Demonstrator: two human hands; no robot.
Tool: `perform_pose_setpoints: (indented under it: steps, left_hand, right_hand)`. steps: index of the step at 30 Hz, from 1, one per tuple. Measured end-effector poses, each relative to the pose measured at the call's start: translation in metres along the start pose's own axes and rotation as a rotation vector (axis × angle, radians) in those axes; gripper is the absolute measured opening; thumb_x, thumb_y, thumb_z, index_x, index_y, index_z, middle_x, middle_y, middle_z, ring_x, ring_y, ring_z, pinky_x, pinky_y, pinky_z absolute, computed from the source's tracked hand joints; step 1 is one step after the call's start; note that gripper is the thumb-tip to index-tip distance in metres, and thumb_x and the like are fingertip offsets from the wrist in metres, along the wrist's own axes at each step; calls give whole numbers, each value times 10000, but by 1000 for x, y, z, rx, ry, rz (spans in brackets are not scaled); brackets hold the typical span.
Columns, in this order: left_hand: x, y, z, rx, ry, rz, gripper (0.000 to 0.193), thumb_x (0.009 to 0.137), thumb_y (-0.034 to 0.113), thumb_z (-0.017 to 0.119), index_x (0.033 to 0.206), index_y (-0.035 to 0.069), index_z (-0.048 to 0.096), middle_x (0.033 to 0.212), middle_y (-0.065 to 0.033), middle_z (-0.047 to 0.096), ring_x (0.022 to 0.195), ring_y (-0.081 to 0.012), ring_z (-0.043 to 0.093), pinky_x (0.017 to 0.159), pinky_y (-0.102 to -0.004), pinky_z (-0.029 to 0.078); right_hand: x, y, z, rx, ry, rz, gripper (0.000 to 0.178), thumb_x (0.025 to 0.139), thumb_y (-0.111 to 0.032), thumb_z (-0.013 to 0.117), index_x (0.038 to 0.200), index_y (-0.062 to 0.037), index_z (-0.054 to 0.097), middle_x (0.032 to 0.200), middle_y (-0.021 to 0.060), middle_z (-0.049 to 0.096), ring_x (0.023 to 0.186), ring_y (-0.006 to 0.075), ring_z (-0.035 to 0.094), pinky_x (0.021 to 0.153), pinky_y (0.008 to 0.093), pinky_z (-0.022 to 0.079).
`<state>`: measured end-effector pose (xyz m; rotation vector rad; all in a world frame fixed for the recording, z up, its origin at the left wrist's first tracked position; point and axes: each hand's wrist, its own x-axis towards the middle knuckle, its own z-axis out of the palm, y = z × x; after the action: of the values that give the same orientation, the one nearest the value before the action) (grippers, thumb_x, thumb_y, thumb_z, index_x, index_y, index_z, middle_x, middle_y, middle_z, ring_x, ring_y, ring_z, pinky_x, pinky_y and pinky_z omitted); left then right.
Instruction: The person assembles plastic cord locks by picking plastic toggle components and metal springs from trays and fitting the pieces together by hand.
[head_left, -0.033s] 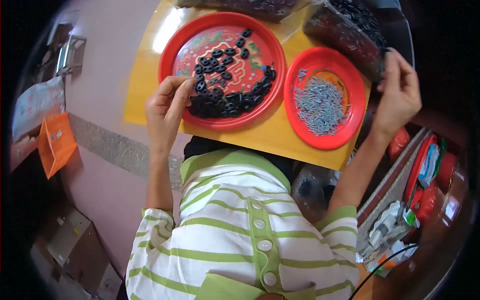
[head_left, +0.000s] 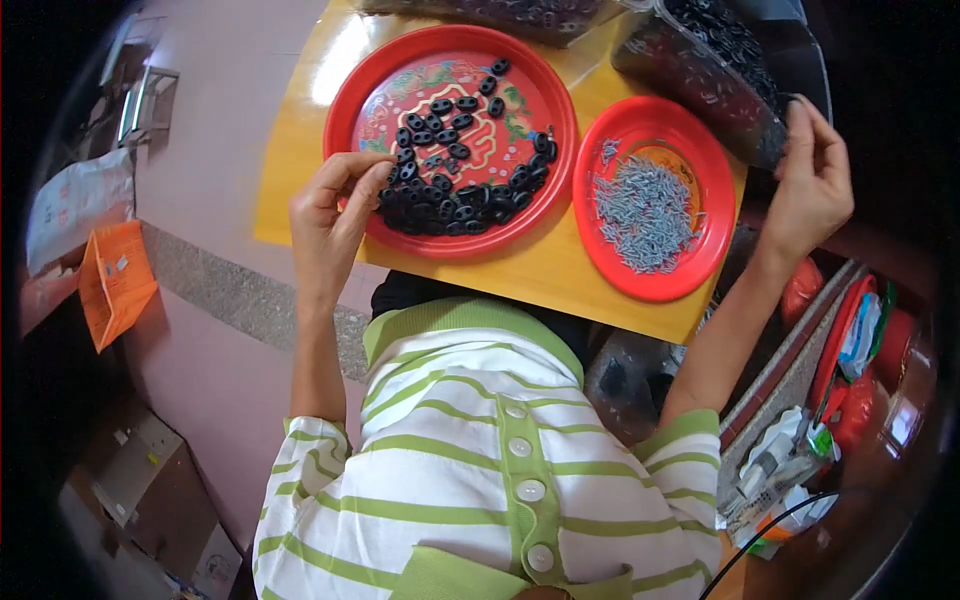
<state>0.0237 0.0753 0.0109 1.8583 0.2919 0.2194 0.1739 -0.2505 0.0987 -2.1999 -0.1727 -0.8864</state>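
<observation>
On the large round red tray (head_left: 350, 85) lies a heap of small black oval two-holed pieces (head_left: 465, 208), with several strewn singly higher up. My left hand (head_left: 335, 205) is over the tray's left rim, thumb and forefinger pinched together beside the pieces; whatever is between them is too small to make out. To the right, a smaller red plate (head_left: 715, 255) carries a pile of short silvery screws or pins (head_left: 645, 215). My right hand (head_left: 812, 190) is at the near right corner of a clear plastic box (head_left: 690, 85) of black parts. Its fingers are curled together, their contents hidden.
Both dishes rest on a yellow table (head_left: 530, 285). Another clear box (head_left: 540, 15) with dark parts stands at the far edge. An orange bag (head_left: 115, 285) and a white sack (head_left: 80, 210) are on the left. Red items and packets (head_left: 855, 340) lie low on the right.
The whole view has shifted slightly. My right hand has drawn a little to the right along the box's corner; my left hand keeps its pinch at the tray rim.
</observation>
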Motion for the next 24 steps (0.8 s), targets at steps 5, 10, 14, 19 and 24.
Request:
perform_pose_setpoints:
  steps: [5, 10, 14, 19, 24]
  left_hand:
    - [7, 4, 7, 328, -78, 202, 109, 815, 10, 631, 919, -11, 654, 760, -53, 587, 705, -114, 563, 629, -232, 445]
    - [15, -1, 33, 406, -119, 240, 133, 765, 76, 683, 873, 7, 648, 814, -119, 593, 681, -256, 612, 601, -317, 480]
    - [15, -13, 42, 492, -90, 253, 190, 741, 133, 701, 879, 21, 636, 863, -127, 590, 729, -298, 620, 629, -355, 484]
    - [16, -3, 48, 483, -127, 193, 167, 744, 88, 694, 867, 2, 621, 838, -132, 579, 712, -285, 619, 631, -342, 487]
    - [20, 2, 52, 439, -141, 191, 146, 726, 28, 694, 831, -9, 600, 813, -117, 566, 682, -247, 607, 625, -331, 481]
  right_hand:
    - [18, 26, 5, -43, -5, -48, 188, 856, -159, 641, 992, -38, 686, 889, 49, 690, 803, 83, 611, 741, 235, 474]
    - [-19, 3, -4, 157, -150, 51, 154, 869, -124, 619, 972, -29, 683, 903, 31, 678, 838, 79, 593, 780, 226, 463]
    - [-60, 10, 4, 199, -314, 140, 120, 827, -80, 644, 930, -26, 677, 861, 42, 668, 779, 81, 587, 693, 221, 461]
    - [-76, 25, 7, 22, -447, 167, 98, 788, -54, 650, 869, -1, 648, 725, 92, 587, 598, 139, 541, 547, 271, 420]
    - [-74, 57, 21, -55, -449, 103, 100, 768, -70, 657, 847, -9, 646, 766, 132, 607, 657, 249, 598, 581, 346, 450]
